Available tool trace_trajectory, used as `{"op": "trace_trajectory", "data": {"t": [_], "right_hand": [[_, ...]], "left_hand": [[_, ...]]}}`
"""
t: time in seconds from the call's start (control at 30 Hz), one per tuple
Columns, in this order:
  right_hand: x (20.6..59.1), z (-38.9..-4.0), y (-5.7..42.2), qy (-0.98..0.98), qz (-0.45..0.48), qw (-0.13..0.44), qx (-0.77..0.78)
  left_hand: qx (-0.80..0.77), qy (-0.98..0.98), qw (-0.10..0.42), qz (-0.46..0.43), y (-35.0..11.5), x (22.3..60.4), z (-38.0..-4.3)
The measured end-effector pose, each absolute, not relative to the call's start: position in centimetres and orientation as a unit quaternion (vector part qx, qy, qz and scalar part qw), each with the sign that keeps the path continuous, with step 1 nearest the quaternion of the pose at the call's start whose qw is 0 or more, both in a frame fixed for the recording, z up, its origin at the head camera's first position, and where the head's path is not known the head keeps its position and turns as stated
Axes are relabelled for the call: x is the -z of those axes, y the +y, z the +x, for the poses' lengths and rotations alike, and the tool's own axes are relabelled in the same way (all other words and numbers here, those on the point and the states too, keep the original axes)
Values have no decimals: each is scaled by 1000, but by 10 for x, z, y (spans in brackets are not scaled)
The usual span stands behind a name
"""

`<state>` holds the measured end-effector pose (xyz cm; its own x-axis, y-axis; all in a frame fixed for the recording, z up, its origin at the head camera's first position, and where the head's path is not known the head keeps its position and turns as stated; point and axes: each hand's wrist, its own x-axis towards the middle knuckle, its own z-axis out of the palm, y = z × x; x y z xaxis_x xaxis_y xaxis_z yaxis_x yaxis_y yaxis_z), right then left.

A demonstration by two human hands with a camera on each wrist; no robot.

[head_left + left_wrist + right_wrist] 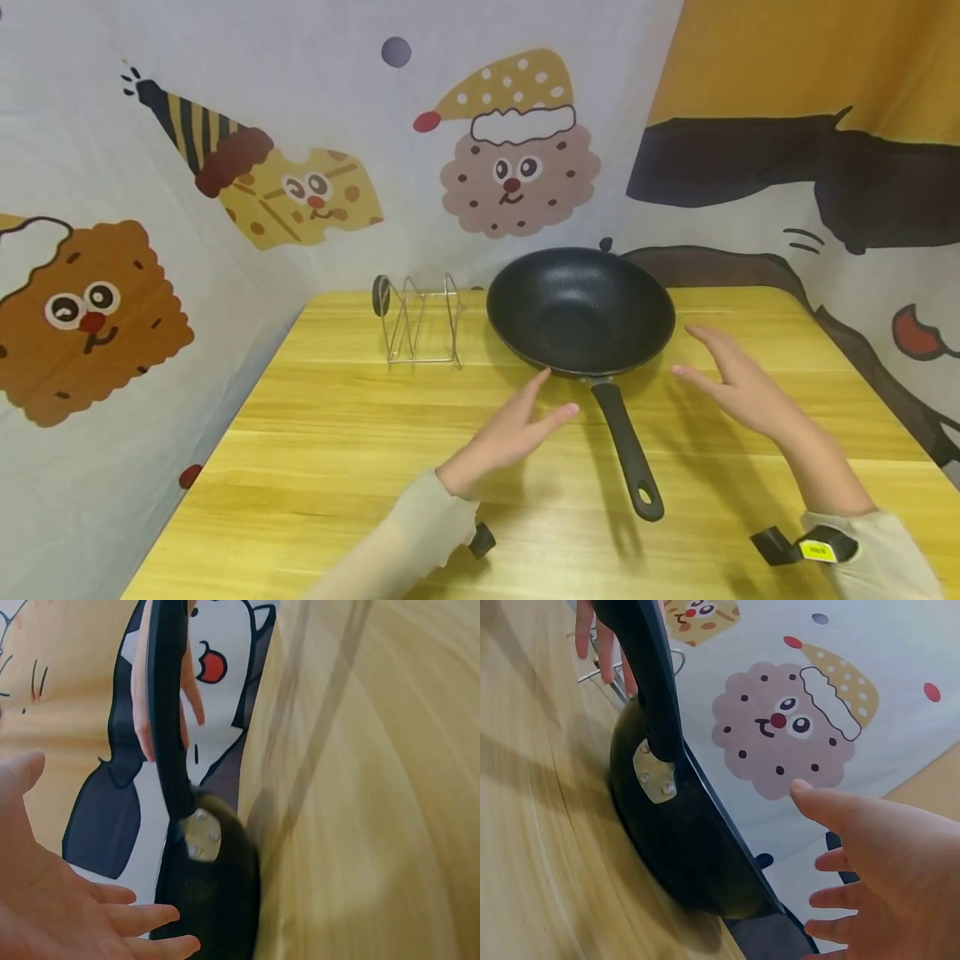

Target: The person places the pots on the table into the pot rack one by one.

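Observation:
A black wok-style frying pan (581,312) sits on the wooden table, its long black handle (628,454) pointing toward me. Left of the handle is my left hand (506,437), fingers extended and thumb apart. Its fingertips appear at the pan's near rim; whether they touch cannot be told. My right hand (750,392) hovers off the pan's right side, fingers spread, holding nothing. In the right wrist view, the open palm (900,877) faces the pan's side (697,847). The left wrist view shows rivets on the handle bracket (202,834).
A wire rack (423,361) with a black disc (382,295) on its left end stands left of the pan. The wooden table (300,467) runs back to a cartoon-printed cloth (405,167). Dark wrist straps (832,543) sit at the sleeves.

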<state>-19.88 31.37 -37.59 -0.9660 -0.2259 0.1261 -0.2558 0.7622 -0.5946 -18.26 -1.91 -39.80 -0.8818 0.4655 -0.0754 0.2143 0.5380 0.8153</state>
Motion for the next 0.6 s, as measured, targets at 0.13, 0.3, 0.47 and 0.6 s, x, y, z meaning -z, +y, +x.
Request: {"op": "trace_trajectory", "data": {"t": [0.13, 0.3, 0.47, 0.6], "right_hand": [[376, -199, 308, -939, 139, 23, -313], [378, -199, 300, -935, 149, 19, -321], [380, -199, 293, -925, 152, 6, -348], [383, -200, 287, -925, 153, -17, -347]], "left_hand": [[-458, 850, 175, 196, -11, 400, -180], [-476, 834, 192, 202, -1, 404, -179], [-520, 803, 207, 205, 8, 410, -181], [-570, 763, 235, 196, 18, 413, -180]]}}
